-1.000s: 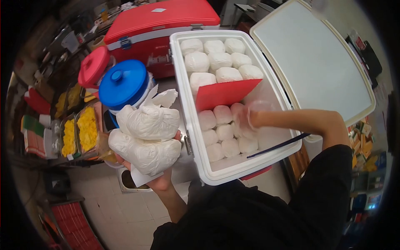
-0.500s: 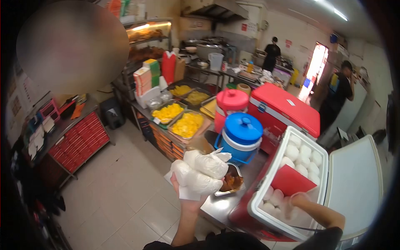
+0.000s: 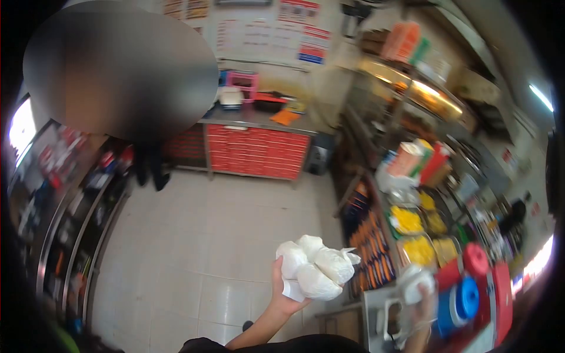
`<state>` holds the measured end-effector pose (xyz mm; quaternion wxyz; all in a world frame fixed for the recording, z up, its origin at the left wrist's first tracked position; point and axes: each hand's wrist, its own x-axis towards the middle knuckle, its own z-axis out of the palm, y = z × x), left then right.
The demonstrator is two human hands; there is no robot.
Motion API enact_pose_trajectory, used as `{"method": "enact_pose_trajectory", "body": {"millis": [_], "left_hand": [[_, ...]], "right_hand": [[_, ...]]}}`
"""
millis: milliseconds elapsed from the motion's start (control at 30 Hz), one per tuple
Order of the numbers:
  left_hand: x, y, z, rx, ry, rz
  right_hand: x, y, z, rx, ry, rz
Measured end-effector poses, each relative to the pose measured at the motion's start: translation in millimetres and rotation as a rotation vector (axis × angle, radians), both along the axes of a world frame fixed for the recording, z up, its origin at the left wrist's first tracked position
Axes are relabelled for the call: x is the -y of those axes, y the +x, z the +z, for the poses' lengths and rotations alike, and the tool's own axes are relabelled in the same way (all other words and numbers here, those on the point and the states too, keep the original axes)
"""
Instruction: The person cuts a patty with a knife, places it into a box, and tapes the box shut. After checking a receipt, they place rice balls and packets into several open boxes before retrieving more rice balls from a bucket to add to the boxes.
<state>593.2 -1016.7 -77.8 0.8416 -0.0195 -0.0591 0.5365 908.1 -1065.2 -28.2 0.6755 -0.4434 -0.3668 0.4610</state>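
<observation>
My left hand (image 3: 288, 303) is closed from below around several rounded white wrapped bundles (image 3: 321, 276), pressed together above the tiled floor. One bundle ends in a twisted tip, and a flat white paper piece (image 3: 292, 290) sticks out under them near my palm. At lower right, my right hand (image 3: 422, 309) is smeared by motion, its fingers at another white wrapped bundle (image 3: 416, 281). It is over the metal counter, beside a blurred white-rimmed tray (image 3: 382, 320). A jug with a blue lid (image 3: 468, 297) stands just right of this hand.
Food trays (image 3: 418, 250) with yellow contents line the counter at right, near a red-lidded jug (image 3: 475, 259). A red-fronted cabinet (image 3: 253, 150) stands against the far wall. Metal shelves (image 3: 76, 235) run along the left. A person (image 3: 150, 162), partly blurred out, stands at back left.
My view has swung left. My right hand has come out of the open cooler with a white wrapped bundle and is now over the counter. The left hand still holds its bundles.
</observation>
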Motion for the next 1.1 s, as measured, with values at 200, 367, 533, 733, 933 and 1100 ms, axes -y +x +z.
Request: {"method": "enact_pose_trajectory", "body": {"millis": [200, 367, 533, 733, 933, 1100], "left_hand": [[-73.8, -138.3, -11.3, 0.049, -0.024, 0.275], [-174.4, -245.4, -36.2, 0.037, -0.043, 0.451], [-289.0, -352.3, -39.5, 0.032, 0.033, 0.58], [-417.2, -478.2, -24.7, 0.112, 0.004, 0.692], [-524.5, -587.7, -10.2, 0.128, -0.027, 0.83], [-630.5, -695.4, -38.0, 0.002, -0.075, 0.863]], "right_hand": [[-89.5, -78.1, -231.3, -0.584, -0.808, 0.274], [-176.6, -150.6, -320.7, -0.244, -1.199, 0.399], [-333.3, -233.3, -385.7, 0.056, -1.325, 0.605], [-620.5, -353.2, -530.7, 0.408, -0.87, 1.107], [-927.5, -714.8, -317.2, 0.201, -0.257, 1.029], [-1042.9, -932.2, -174.5, -0.222, -0.444, 0.767]]}}
